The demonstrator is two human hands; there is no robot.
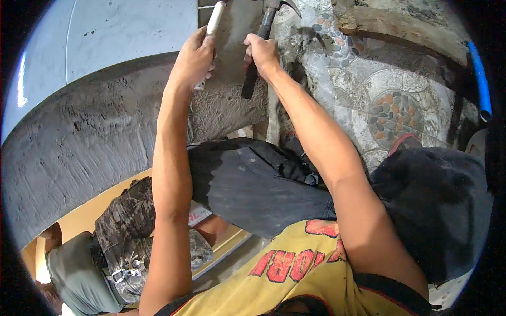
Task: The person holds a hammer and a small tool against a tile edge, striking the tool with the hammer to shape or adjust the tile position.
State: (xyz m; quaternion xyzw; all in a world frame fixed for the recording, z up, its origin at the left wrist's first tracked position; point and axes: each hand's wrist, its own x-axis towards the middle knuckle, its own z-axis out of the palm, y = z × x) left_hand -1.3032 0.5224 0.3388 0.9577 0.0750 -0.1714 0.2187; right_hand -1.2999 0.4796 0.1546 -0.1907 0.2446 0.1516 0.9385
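My left hand grips a white rod-like object, held roughly upright in the picture over rough grey mortar; its lower end shows below my fingers. Just to the right, my right hand is closed on the black handle of a claw hammer. The hammer head is at the top edge, apart from the white object. Left of both hands lies a smooth pale grey panel with a curved band of rough dark cement along its near side.
A pebble-patterned tile floor lies right, with a wooden board above and a blue pipe at the rim. A co-worker in green and camouflage clothing is at lower left. My dark-trousered legs are below my hands.
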